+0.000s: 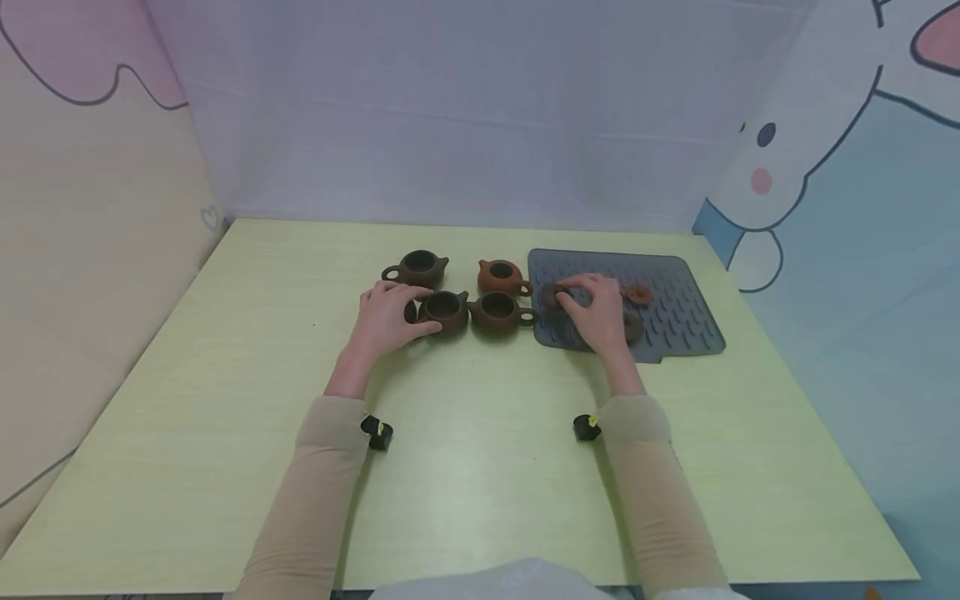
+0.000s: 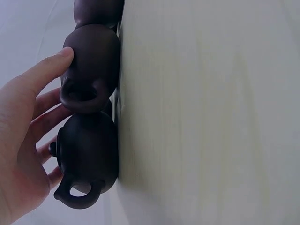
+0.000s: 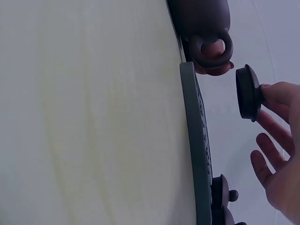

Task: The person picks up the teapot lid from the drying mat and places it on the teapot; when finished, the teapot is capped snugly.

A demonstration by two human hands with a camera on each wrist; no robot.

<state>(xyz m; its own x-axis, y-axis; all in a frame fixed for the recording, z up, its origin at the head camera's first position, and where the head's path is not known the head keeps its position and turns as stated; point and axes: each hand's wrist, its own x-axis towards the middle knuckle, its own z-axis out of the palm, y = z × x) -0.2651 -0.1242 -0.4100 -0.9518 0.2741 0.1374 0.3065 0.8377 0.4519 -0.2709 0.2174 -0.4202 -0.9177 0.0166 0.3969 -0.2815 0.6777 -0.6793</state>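
Observation:
My left hand [image 1: 388, 317] grips a dark brown teapot [image 1: 444, 310], its thumb on the rim side and fingers beyond, as the left wrist view shows. This pot is lidless. Beneath the same hand stands a black lidded teapot [image 2: 89, 150], mostly hidden from the head view. My right hand [image 1: 596, 312] pinches a dark teapot lid [image 3: 248, 93] by its knob, holding it above the grey mat [image 1: 675, 333]. Between the hands sits another lidless brown teapot [image 1: 497, 315], handle to the right.
Behind stand a lidless dark teapot [image 1: 422, 268] on the left and a reddish one [image 1: 501, 275] on the right. A reddish lid [image 1: 639, 295] and a dark lid [image 1: 632, 327] lie on the mat, right of my right hand. Cloth hangs behind the table [image 1: 450, 500].

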